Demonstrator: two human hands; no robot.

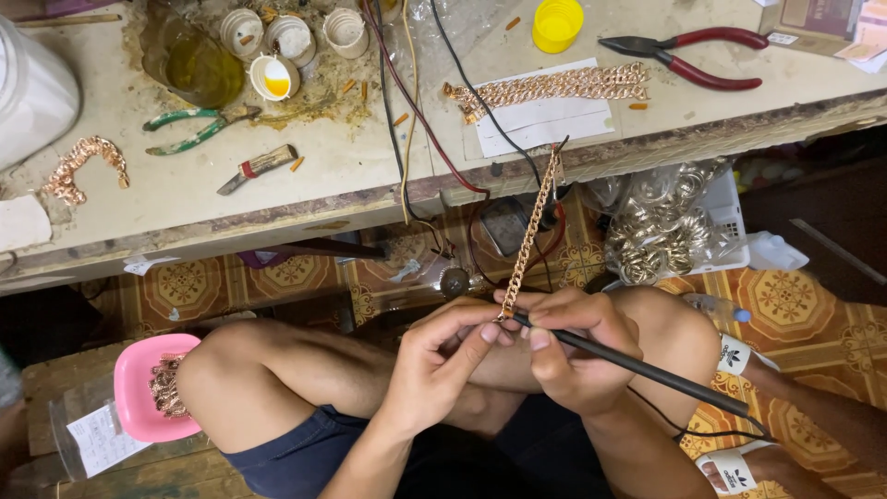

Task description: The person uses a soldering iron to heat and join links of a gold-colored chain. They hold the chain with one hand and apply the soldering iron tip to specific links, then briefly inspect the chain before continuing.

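Both hands over knees: left hand (434,365) grip pinching chain (531,231) end; right hand (573,346) grip pinching black rod (647,371).

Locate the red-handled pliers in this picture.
The red-handled pliers lie at the workbench's far right, beside the yellow cup and beyond the chain on paper.

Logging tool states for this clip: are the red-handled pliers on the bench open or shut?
Open. The red-handled pliers lie flat on the bench, handles spread apart; the dark jaws look slightly parted.

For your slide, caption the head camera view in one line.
Left hand pinches a gold link chain while right hand holds a thin black rod.
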